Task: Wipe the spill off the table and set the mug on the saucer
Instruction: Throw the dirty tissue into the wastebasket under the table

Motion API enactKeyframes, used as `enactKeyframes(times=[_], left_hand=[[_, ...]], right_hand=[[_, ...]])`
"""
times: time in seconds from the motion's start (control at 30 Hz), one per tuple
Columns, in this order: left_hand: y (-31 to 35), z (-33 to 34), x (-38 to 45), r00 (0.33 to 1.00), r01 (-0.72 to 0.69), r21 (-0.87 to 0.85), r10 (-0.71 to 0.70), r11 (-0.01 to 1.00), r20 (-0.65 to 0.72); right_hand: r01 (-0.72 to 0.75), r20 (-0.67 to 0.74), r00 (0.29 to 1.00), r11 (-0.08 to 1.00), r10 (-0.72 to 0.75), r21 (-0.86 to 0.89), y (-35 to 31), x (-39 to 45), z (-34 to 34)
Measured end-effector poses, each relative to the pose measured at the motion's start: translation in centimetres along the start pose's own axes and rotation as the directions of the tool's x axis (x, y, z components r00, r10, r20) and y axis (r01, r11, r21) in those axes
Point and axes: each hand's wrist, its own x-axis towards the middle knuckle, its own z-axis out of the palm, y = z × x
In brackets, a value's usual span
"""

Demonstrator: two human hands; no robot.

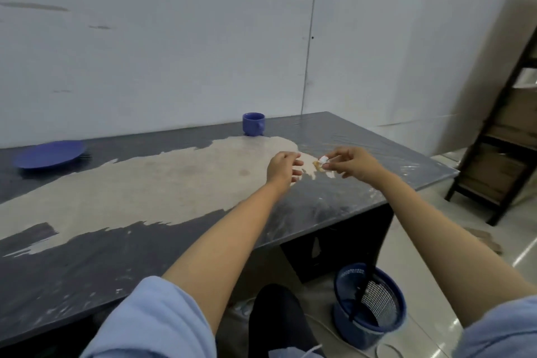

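A blue mug (253, 124) stands upright near the table's back edge. A blue saucer (50, 154) lies far to the left. My right hand (353, 162) pinches a small, crumpled white tissue (322, 162), stained tan, just above the table to the right of the mug. My left hand (283, 166) hovers beside it, fingers loosely curled with nothing in them. The spill is not clearly distinguishable on the surface.
The dark table (87, 270) has a large worn tan patch (151, 186) across its middle and a shiny film cover. A blue mesh bin (368, 304) stands on the floor at the right. A dark shelf unit (499, 154) stands at the far right.
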Motion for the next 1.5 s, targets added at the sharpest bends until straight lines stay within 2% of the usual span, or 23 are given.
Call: enactKeyframes(times=[0.2, 0.4, 0.47, 0.53, 0.6, 0.67, 0.7, 0.77, 0.83, 0.9, 1.03, 1.13, 1.27, 1.4, 1.5], left_hand=[[-2.5, 9.8, -3.1, 0.986, -0.060, -0.060, 0.069, 0.996, 0.152], [-9.5, 15.7, -7.7, 0.942, -0.111, -0.059, 0.124, 0.992, 0.311], [-12.7, 16.7, -8.8, 0.919, -0.062, -0.002, 0.058, 0.998, 0.389], [-15.8, 17.2, -9.3, 0.899, 0.049, 0.074, -0.077, 0.996, 0.431], [-18.3, 17.2, -9.2, 0.884, 0.175, 0.112, -0.206, 0.978, 0.419], [-20.0, 17.1, -8.7, 0.891, 0.215, 0.099, -0.237, 0.972, 0.388], [-20.5, 17.1, -8.4, 0.900, 0.186, 0.103, -0.211, 0.977, 0.380], [-21.3, 17.3, -7.9, 0.913, 0.040, 0.182, -0.110, 0.983, 0.392], [-22.4, 17.4, -8.1, 0.911, -0.140, 0.299, 0.004, 0.944, 0.413], [-23.7, 17.3, -8.7, 0.894, -0.265, 0.327, 0.103, 0.907, 0.437], [-26.2, 16.8, -10.3, 0.787, -0.511, 0.282, 0.310, 0.812, 0.534], [-27.9, 16.8, -10.7, 0.707, -0.637, 0.307, 0.378, 0.707, 0.597], [-29.4, 16.6, -10.3, 0.751, -0.633, 0.419, 0.383, 0.651, 0.539], [-29.9, 15.6, -8.4, 0.867, -0.496, 0.553, 0.344, 0.670, 0.361], [-30.2, 14.6, -6.6, 0.909, -0.416, 0.612, 0.322, 0.672, 0.264]], right_hand=[[-0.060, -0.142, 0.988, 0.998, 0.056, -0.020, 5.8, -4.3, -5.9], [-0.102, -0.301, 0.948, 0.994, 0.109, 0.039, 12.5, -9.0, -8.5], [-0.118, -0.348, 0.927, 0.990, 0.137, 0.075, 14.9, -10.3, -8.5], [-0.149, -0.384, 0.906, 0.984, 0.175, 0.097, 17.7, -11.3, -8.0], [-0.185, -0.396, 0.893, 0.977, 0.213, 0.109, 20.7, -11.9, -7.1], [-0.225, -0.387, 0.889, 0.969, 0.246, 0.100, 23.8, -12.2, -5.8], [-0.250, -0.375, 0.887, 0.963, 0.270, 0.102, 25.3, -12.2, -5.0], [-0.306, -0.341, 0.879, 0.943, 0.333, 0.131, 28.4, -12.0, -3.2], [-0.352, -0.306, 0.870, 0.921, 0.387, 0.165, 31.0, -11.8, -1.3], [-0.390, -0.278, 0.857, 0.899, 0.434, 0.201, 33.3, -11.6, 0.4], [-0.430, -0.256, 0.845, 0.880, 0.470, 0.201, 36.0, -11.6, 2.8], [-0.451, -0.237, 0.838, 0.868, 0.492, 0.205, 37.1, -11.5, 3.8], [-0.477, -0.217, 0.834, 0.861, 0.507, 0.177, 38.5, -10.7, 4.3], [-0.508, -0.189, 0.822, 0.841, 0.538, 0.187, 39.4, -10.0, 4.8], [-0.512, -0.182, 0.824, 0.843, 0.536, 0.167, 39.6, -9.9, 5.2]])
